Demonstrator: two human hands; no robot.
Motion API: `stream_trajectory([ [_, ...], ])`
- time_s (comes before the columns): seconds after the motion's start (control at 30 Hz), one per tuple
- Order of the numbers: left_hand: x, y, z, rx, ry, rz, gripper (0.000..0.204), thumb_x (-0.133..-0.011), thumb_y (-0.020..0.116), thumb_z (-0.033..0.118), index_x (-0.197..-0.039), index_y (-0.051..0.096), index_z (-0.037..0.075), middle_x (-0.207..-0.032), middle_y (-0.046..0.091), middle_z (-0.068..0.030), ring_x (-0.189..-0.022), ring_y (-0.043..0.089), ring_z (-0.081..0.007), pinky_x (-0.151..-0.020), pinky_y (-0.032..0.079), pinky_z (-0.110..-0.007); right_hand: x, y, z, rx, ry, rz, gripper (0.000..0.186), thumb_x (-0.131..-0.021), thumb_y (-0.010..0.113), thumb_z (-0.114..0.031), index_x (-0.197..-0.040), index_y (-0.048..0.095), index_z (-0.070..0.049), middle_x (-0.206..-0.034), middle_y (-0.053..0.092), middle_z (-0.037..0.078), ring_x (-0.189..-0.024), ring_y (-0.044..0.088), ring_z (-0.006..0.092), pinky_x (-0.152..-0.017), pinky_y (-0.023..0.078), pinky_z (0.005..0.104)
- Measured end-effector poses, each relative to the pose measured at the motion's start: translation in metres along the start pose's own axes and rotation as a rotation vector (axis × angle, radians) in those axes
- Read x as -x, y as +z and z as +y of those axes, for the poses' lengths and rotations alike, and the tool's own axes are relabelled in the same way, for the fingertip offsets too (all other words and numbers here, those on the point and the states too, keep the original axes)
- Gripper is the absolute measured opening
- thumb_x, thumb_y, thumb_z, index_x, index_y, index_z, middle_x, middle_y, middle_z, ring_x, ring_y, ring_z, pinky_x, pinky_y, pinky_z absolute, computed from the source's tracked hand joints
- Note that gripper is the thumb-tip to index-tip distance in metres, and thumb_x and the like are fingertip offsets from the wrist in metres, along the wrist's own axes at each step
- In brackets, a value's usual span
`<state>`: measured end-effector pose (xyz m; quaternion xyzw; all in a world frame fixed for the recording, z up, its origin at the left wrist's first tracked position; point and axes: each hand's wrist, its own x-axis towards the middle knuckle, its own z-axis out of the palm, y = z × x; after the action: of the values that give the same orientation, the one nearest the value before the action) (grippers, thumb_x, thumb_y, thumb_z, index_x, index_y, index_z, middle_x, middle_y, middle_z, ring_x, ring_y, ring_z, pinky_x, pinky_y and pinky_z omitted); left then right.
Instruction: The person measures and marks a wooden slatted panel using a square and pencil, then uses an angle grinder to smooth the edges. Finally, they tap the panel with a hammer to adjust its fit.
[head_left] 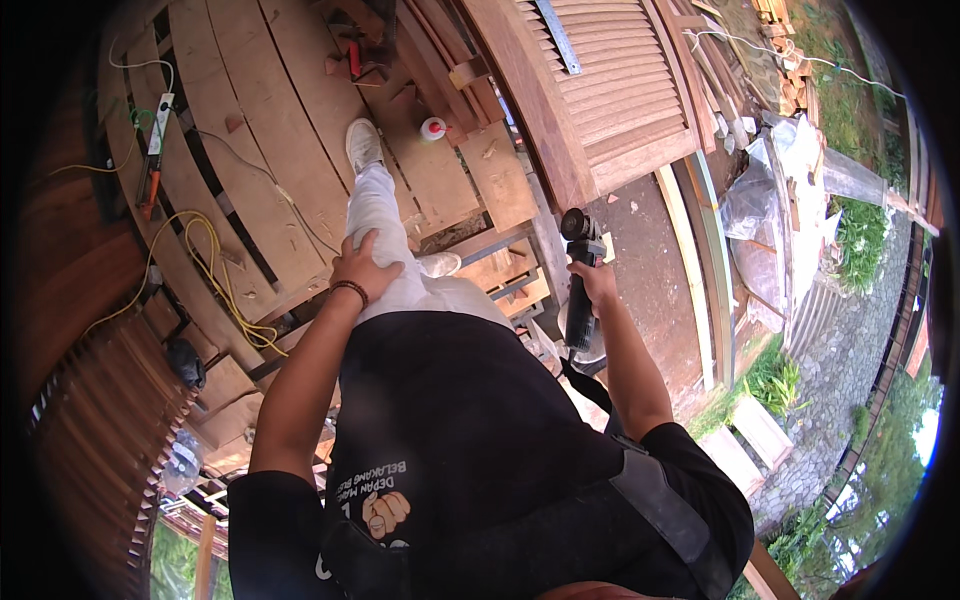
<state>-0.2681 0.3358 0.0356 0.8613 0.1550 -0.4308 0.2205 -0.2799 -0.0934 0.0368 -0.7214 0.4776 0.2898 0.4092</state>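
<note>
My right hand (599, 284) is wrapped round the black body of an angle grinder (578, 315). The grinder's head points away from me, just off the near corner of a louvred wooden panel (566, 140). It looks apart from the wood, and I cannot tell whether its disc is turning. My left hand (364, 268) lies on my left thigh with its fingers spread and holds nothing. A metal ruler (558, 36) rests on the panel's slats.
Wooden planks (225, 75) form the platform under my left foot, with gaps between boards. A white bottle (433, 129) with a red tip stands near stacked timber (440, 60). A power strip (160, 122) and a coiled yellow cord (222, 290) lie left. Plastic sheeting (765, 215) covers something right.
</note>
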Motion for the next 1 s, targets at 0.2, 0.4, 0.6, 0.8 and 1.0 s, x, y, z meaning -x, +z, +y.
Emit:
stream_trajectory([
  [0.2,-0.002,0.002,-0.003,0.018,0.021,0.032,0.086,-0.074,0.069,0.054,-0.147,0.037,0.023,-0.150,0.031,-0.0226,-0.130,0.042,-0.0430,-0.109,0.037,-0.044,0.001,0.000,0.000,-0.016,0.005,-0.014,0.030,-0.071,0.075,-0.018,-0.090,0.061,0.001,-0.070,0.061,0.010,-0.055,0.060,0.0204,-0.052,0.050,0.0352],
  [0.4,-0.004,0.004,-0.005,0.013,0.023,0.038,0.085,-0.074,0.069,0.053,-0.147,0.037,0.023,-0.149,0.032,-0.0229,-0.130,0.042,-0.0431,-0.109,0.037,-0.044,0.005,0.002,-0.003,-0.006,0.024,0.000,0.030,-0.071,0.075,-0.018,-0.090,0.062,0.000,-0.071,0.061,0.010,-0.056,0.060,0.0204,-0.053,0.050,0.0357],
  [0.6,-0.007,0.006,-0.009,0.010,0.011,0.009,0.086,-0.074,0.067,0.054,-0.149,0.033,0.028,-0.154,0.025,-0.0164,-0.128,0.043,-0.0443,-0.107,0.040,-0.046,0.008,0.002,-0.009,-0.008,0.044,0.005,0.030,-0.070,0.075,-0.019,-0.090,0.062,0.000,-0.071,0.061,0.009,-0.056,0.060,0.0205,-0.053,0.049,0.0358],
  [0.8,-0.007,0.005,-0.011,0.022,0.009,0.008,0.085,-0.075,0.067,0.054,-0.148,0.033,0.029,-0.154,0.024,-0.0162,-0.128,0.042,-0.0440,-0.108,0.039,-0.045,0.005,0.002,-0.011,0.052,0.031,0.022,0.029,-0.070,0.075,-0.020,-0.088,0.063,0.001,-0.072,0.062,0.009,-0.056,0.059,0.0200,-0.053,0.048,0.0361],
  [1.0,-0.002,-0.002,-0.005,0.025,0.031,0.033,0.084,-0.075,0.069,0.052,-0.148,0.036,0.023,-0.150,0.030,-0.0219,-0.131,0.042,-0.0430,-0.109,0.037,-0.044,-0.008,0.000,0.000,0.052,0.014,0.028,0.031,-0.070,0.075,-0.020,-0.089,0.064,0.002,-0.071,0.062,0.009,-0.055,0.059,0.0206,-0.052,0.049,0.0361],
])
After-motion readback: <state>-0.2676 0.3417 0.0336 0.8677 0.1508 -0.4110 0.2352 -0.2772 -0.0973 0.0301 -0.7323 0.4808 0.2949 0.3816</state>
